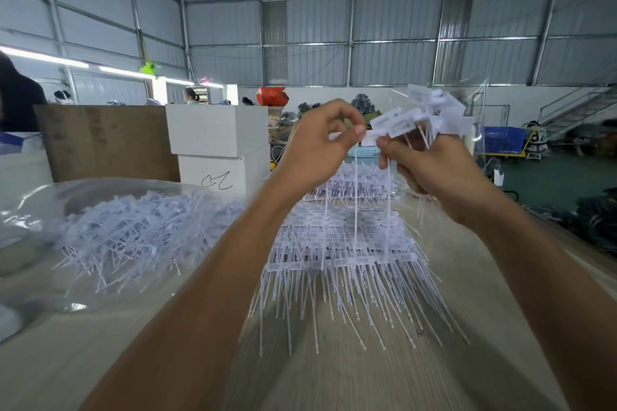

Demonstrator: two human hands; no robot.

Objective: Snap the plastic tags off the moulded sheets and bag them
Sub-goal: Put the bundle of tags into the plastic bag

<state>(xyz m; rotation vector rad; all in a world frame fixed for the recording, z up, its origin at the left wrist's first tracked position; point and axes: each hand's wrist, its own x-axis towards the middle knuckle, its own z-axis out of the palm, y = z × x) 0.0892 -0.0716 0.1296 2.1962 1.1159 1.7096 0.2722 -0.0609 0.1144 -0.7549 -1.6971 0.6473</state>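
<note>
- I see a pale wood tabletop (367, 377) in a metal-walled hall.
- My left hand (314, 147) pinches one white tag (370, 138), thumb and forefinger closed on it.
- My right hand (430, 163) grips a bunch of tags (424, 113).
- Moulded sheets (347, 243) lie at 12 o'clock below the hands.
- A clear bag (40, 210) at 9 o'clock holds loose tags (133, 230).

The person's two forearms are bare right up to the bottom edge of the view, with no sleeve showing. The left hand (320, 140) and right hand (430, 163) wear no gloves, rings or watch.
</note>
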